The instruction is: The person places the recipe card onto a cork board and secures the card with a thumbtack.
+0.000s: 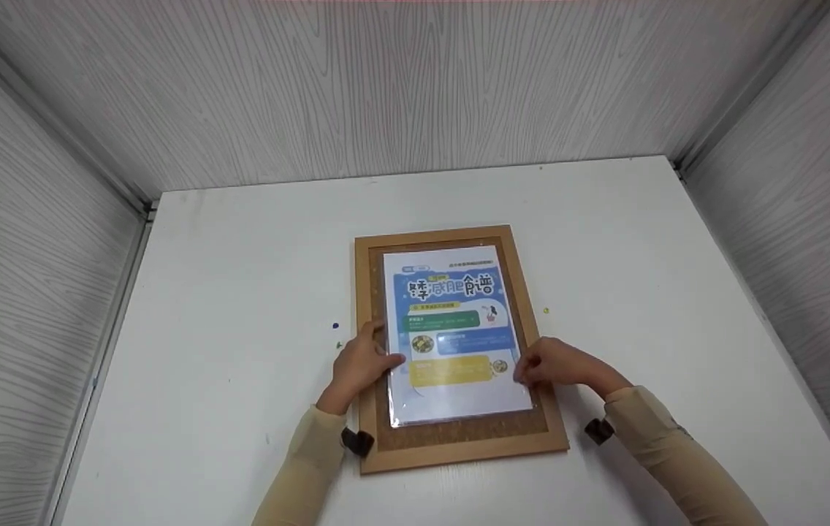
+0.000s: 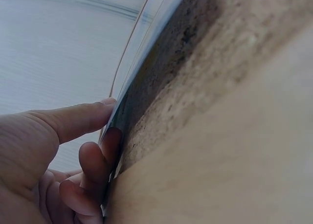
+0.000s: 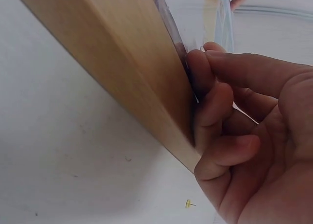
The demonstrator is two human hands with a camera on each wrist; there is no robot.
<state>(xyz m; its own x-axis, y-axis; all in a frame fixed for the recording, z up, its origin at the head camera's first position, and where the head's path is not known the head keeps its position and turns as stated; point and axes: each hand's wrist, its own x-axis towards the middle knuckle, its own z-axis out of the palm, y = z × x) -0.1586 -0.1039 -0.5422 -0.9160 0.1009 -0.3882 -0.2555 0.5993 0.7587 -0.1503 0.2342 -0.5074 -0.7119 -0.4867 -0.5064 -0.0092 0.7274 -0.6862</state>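
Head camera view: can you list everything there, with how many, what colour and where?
Table: 1, white, beneath the board
Walls: 3, grey wood-grain, behind and either side of the table
Board: 1, brown cork with wooden frame, on the table
Poster: 1, white, blue, green and yellow, over the cork
Pin: 1, yellow, right of the board
Small thing: 1, blue, left of the board
Smaller thing: 1, green, near the blue one
Wrist pieces: 2, black, one per wrist
Sleeves: 2, beige, on the arms
Left hand: 1, bare, pinching the poster's left edge
Right hand: 1, bare, pinching its right edge
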